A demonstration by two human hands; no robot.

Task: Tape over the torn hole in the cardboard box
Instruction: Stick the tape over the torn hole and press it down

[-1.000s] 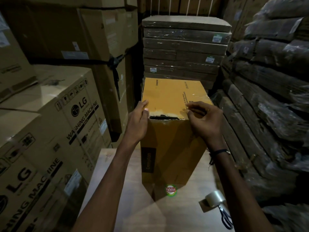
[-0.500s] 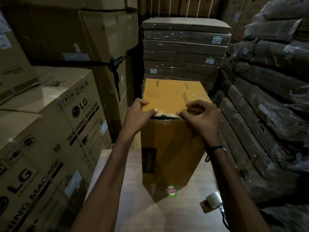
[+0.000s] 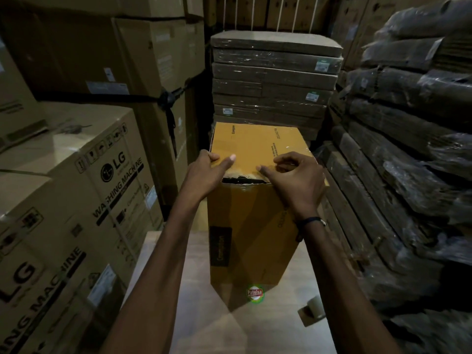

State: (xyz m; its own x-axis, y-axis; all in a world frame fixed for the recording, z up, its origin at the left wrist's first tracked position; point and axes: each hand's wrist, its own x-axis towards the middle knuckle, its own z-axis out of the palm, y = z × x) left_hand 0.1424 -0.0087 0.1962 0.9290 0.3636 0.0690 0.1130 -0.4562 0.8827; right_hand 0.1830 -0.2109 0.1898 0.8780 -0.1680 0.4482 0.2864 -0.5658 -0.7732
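A tall yellow-brown cardboard box [image 3: 252,226] stands upright on a pale table [image 3: 204,315]. A dark torn hole [image 3: 241,179] gapes along its near top edge. My left hand [image 3: 207,172] rests on the box's top left corner, fingers spread flat over the top face just left of the hole. My right hand [image 3: 293,177] presses on the top face right of the hole, fingers curled, fingertips down on the cardboard. Clear tape shows as a faint sheen on the top; I cannot tell whether the fingers pinch it. A tape roll [image 3: 315,306] lies on the table at the right.
LG washing machine cartons [image 3: 84,190] stack close on the left. Shrink-wrapped flat packs [image 3: 275,80] pile up behind the box, and dark wrapped bundles [image 3: 408,149] wall off the right. A round Patelsa sticker [image 3: 255,293] sits at the box's foot.
Both hands have slid inward along the top edge toward the hole, the left onto the top face, the right leftward. The view has shifted slightly; the scissors have left the frame.
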